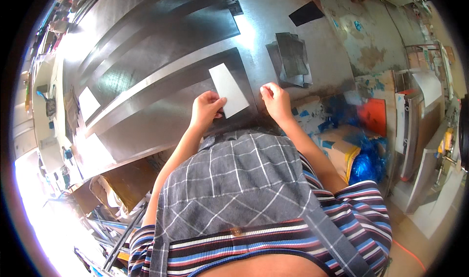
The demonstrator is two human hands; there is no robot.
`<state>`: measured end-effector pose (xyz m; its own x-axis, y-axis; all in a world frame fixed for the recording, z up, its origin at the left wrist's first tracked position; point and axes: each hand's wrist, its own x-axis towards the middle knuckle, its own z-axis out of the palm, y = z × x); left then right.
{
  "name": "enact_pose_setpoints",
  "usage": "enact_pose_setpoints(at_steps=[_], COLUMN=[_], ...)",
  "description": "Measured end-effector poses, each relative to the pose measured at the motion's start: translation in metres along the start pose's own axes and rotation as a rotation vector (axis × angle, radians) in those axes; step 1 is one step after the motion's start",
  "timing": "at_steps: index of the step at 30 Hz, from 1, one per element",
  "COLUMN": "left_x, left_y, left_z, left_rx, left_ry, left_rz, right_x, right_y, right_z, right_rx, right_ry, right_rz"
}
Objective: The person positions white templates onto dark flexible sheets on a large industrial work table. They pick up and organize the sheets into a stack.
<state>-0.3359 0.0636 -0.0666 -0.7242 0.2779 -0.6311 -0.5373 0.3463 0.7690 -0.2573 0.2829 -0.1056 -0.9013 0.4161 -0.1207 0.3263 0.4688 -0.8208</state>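
Note:
A pale grey rectangular plate (228, 90) is pinched at its lower left edge by my left hand (206, 108), thumb on top. It is tilted over a large dark metal sheet (166, 111) lying on the worktable. To the right, apart from the plate, is my right hand (276, 102), its thumb and fingertips drawn together. Anything between those fingertips is too small to make out. Beyond my right hand lies a loose stack of dark grey rectangular plates (292, 54), their edges not lined up.
Another dark plate (306, 14) lies farther back on the metal worktable (266, 18). Large dark sheets overlap at the left. Below the table's right edge are cardboard, blue plastic wrap (367, 162) and an orange-red sheet (373, 116). A cardboard box (128, 181) stands at lower left.

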Motion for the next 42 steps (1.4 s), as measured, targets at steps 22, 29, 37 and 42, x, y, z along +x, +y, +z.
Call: enact_pose_setpoints(at_steps=[22, 29, 37, 42], left_x=[0.028, 0.028, 0.024, 0.015], left_y=[0.006, 0.004, 0.014, 0.023], left_z=[0.008, 0.006, 0.011, 0.021], left_rx=[0.224, 0.234, 0.494, 0.999], left_ry=[-0.058, -0.062, 0.005, 0.181], left_rz=[0.025, 0.029, 0.059, 0.393], right_x=[0.000, -0.005, -0.003, -0.004], right_y=[-0.004, -0.031, -0.040, -0.032], right_z=[-0.001, -0.002, 0.007, 0.011], right_rx=[-0.008, -0.141, -0.348, -0.325], right_ry=[-0.042, -0.117, -0.140, -0.120], right_rz=[-0.044, 0.015, 0.024, -0.055])
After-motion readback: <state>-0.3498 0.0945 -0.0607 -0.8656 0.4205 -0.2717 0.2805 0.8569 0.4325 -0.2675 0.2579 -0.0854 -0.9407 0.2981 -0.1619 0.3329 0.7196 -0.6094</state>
